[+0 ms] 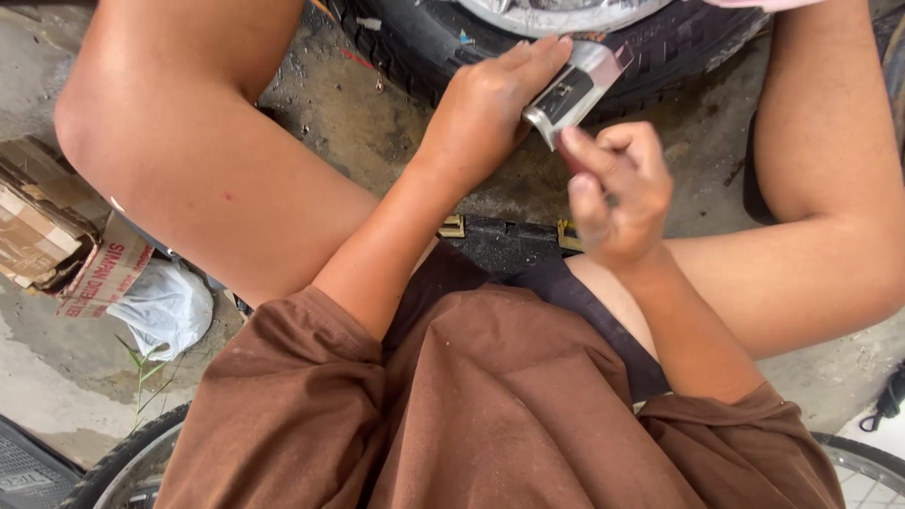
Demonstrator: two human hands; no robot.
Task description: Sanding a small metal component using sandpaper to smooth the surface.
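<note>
A small silver tube (577, 90), flat and crinkled like a glue tube, is held up in front of the person, just above a black tire (434, 42) that lies on the concrete floor (377, 132). The left hand (485, 108) is half closed around the tube, with the fingers stretched along its far side and the thumb tucked under it. The right hand (617, 193) is curled shut just below the left hand, and a small dark red thing, maybe the cap (570, 155), is pinched between its thumb and first finger at the low end of the tube. The cap is partly hidden, so it cannot be told for sure if it is on or off. For this step to go well, the tube should be held still and not squeezed hard, so that nothing is pushed out too soon. The cap should be turned slowly with the fingertips only. The open end should be kept pointed away from the brown shirt (490, 405) and the bare legs. Off to the left of the left hand, some torn cardboard (47, 226) and a white plastic bag (165, 306) are lying on the floor. Thin bike wheels (123, 462) are seen near the person's body, well away from both hands.
</note>
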